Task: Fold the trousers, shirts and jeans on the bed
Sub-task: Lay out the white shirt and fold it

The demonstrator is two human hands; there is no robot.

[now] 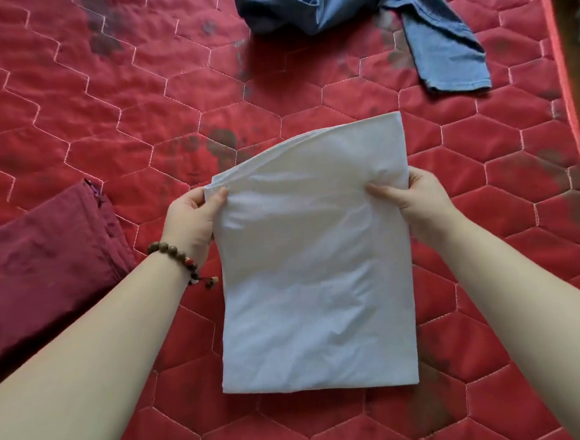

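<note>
Holding the white shirt [314, 266] by its two long sides, I am pinching the left edge with my left hand [192, 219] and the right edge with my right hand [414, 200], thumbs on top and fingers tucked under the cloth. Both hands are clamped on the same garment, well apart, one at each side of it. The shirt is lying on the red quilted bed [68, 115], roughly mid-bed and straight out in front of me, its long axis running away from me toward the far edge of the bed. My hands are sitting past the middle of that length, nearer the far end, where the top layer is lifting and curling on the left. I am judging that the next fold turns on this: the far end has to come back along the long axis toward the near end, with both hands travelling evenly so the sides are staying lined up. Neither hand is nearer; they are level. The maroon trousers [41, 261] are lying folded by the bed's left edge, and the jeans [363, 15] are waiting crumpled near the far right corner.
</note>
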